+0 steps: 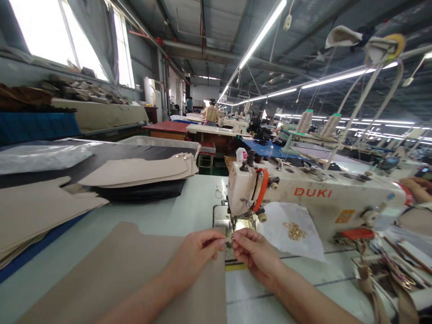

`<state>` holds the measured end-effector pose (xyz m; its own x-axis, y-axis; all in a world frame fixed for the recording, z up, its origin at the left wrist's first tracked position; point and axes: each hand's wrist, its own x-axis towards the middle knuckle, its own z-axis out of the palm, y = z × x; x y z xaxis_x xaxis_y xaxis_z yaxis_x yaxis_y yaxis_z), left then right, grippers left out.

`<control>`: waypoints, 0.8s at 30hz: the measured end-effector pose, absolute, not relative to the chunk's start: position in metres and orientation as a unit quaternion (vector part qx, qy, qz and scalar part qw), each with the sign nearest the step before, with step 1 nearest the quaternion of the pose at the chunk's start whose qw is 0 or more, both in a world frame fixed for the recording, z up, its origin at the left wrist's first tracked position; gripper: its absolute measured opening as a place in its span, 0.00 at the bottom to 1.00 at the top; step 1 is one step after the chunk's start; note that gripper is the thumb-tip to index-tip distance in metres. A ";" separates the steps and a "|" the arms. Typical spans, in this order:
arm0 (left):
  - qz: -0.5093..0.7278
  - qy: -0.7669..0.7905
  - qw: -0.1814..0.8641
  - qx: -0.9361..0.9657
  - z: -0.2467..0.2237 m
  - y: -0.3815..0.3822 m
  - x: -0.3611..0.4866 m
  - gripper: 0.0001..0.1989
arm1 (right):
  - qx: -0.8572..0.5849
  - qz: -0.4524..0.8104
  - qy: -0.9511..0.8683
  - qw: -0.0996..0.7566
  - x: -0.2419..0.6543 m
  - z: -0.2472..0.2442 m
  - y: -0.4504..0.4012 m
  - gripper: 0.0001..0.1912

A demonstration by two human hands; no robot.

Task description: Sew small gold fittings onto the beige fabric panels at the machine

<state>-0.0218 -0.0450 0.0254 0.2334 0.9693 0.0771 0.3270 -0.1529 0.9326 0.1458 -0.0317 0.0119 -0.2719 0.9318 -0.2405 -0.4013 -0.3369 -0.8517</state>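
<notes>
My left hand (pixel 194 256) rests over the right edge of a beige panel (pixel 124 270), thumb and finger pinched together. Close beside it, my right hand (pixel 256 254) is also closed in a pinch, its fingertips nearly meeting those of the left. Whatever small thing lies between the fingertips is too tiny to name. Both hands are just in front of the needle area (pixel 233 221) of a white sewing machine (pixel 317 193). To the right of the needle, a heap of small gold-coloured metal pieces (pixel 294 231) lies on a white sheet (pixel 310 245).
Stacks of beige panels (pixel 141 171) lie at the left, some over black material. A tray of straps and hardware (pixel 388 274) stands at the right. Thread cones (pixel 305 121) rise behind the machine. Another person's arm (pixel 418 186) shows at the right edge.
</notes>
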 end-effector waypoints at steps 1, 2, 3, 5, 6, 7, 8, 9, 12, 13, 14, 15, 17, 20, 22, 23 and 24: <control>0.378 0.487 0.439 0.654 0.025 -0.044 -0.022 0.11 | -0.384 0.723 -0.341 0.462 0.146 0.012 -0.031 0.17; 0.377 0.481 0.453 0.649 0.025 -0.044 -0.022 0.12 | -0.381 0.731 -0.336 0.456 0.147 0.013 -0.031 0.17; 0.375 0.474 0.469 0.644 0.025 -0.043 -0.022 0.12 | -0.375 0.743 -0.329 0.445 0.148 0.014 -0.031 0.16; 0.370 0.458 0.507 0.630 0.025 -0.042 -0.022 0.13 | -0.363 0.774 -0.313 0.414 0.151 0.017 -0.030 0.16; 0.366 0.450 0.526 0.622 0.026 -0.042 -0.022 0.13 | -0.357 0.787 -0.308 0.398 0.152 0.018 -0.030 0.16; 0.363 0.444 0.543 0.613 0.026 -0.042 -0.022 0.14 | -0.350 0.797 -0.310 0.383 0.153 0.019 -0.030 0.15; 0.361 0.440 0.558 0.604 0.027 -0.042 -0.022 0.15 | -0.343 0.800 -0.318 0.375 0.154 0.019 -0.030 0.15; 0.362 0.439 0.569 0.594 0.027 -0.042 -0.022 0.15 | -0.338 0.797 -0.333 0.374 0.154 0.019 -0.030 0.15; 0.380 0.441 0.588 0.563 0.026 -0.041 -0.022 0.16 | -0.338 0.726 -0.414 0.432 0.152 0.017 -0.030 0.15; 0.385 0.439 0.594 0.553 0.025 -0.041 -0.022 0.16 | -0.345 0.693 -0.441 0.455 0.151 0.016 -0.030 0.15; 0.388 0.436 0.601 0.545 0.025 -0.040 -0.022 0.17 | -0.353 0.664 -0.462 0.470 0.150 0.016 -0.031 0.14; 0.390 0.433 0.608 0.538 0.024 -0.040 -0.022 0.17 | -0.360 0.646 -0.475 0.477 0.149 0.016 -0.031 0.14; 0.390 0.430 0.620 0.527 0.023 -0.040 -0.023 0.18 | -0.369 0.650 -0.470 0.469 0.148 0.017 -0.031 0.15; 0.393 0.427 0.628 0.519 0.025 -0.040 -0.024 0.17 | -0.369 0.695 -0.413 0.459 0.149 0.018 -0.032 0.16; 0.395 0.422 0.630 0.519 0.026 -0.041 -0.024 0.17 | -0.361 0.721 -0.380 0.454 0.149 0.017 -0.033 0.16; 0.396 0.421 0.629 0.519 0.027 -0.042 -0.024 0.17 | -0.358 0.727 -0.373 0.452 0.149 0.016 -0.033 0.16; 0.398 0.421 0.628 0.520 0.028 -0.042 -0.023 0.17 | -0.356 0.729 -0.373 0.450 0.149 0.015 -0.033 0.16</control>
<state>-0.0235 -0.0420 0.0277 0.3286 0.9374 -0.1151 -0.0610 0.1427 0.9879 0.1495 -0.0327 0.0146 -0.3411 0.9219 -0.1838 -0.3899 -0.3167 -0.8647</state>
